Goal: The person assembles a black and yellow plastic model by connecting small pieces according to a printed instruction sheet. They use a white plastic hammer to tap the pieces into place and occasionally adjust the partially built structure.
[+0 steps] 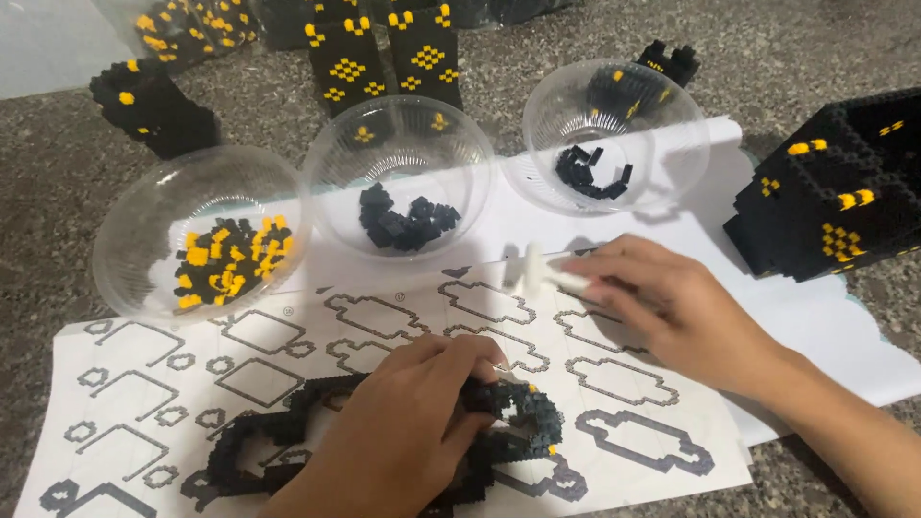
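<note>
**Left hand pins the black build; right hand pinches a white tool just behind it**

Floor: speckled stone, with a white pattern sheet (384, 331) spread across the near half, printed with outline shapes. Sheet's long axis runs left-right; its near edge runs out of frame.

Big finished block model (844, 187), black with yellow studs, far right, well apart from both hands. More black-and-yellow stacks (384, 53) along the far edge.

Three clear bowls in a left-right row beyond the hands: left bowl (125, 206) has mixed yellow and black bricks, middle bowl (398, 120) black only, right bowl (614, 86) a few black ones. All rest on or at the sheet's far edge.

Black flat build (523, 412), a looped outline of small bricks with a yellow stud, lies on the sheet near centre, long axis left-right, roughly matching the printed outlines.

Left hand (403, 436) is on top of the build, palm down, fingers curled and pressed onto its right loop. Nearer of the two.

Right hand (672, 307) sits just behind and right of the build, not touching it, thumb and fingers pinched on a small white tool (537, 271) pointing left. The tool is motion-blurred, so exact shape unclear.

Open room: bare sheet between the right hand and the build, and right of it. Bowls crowd the far side.
</note>
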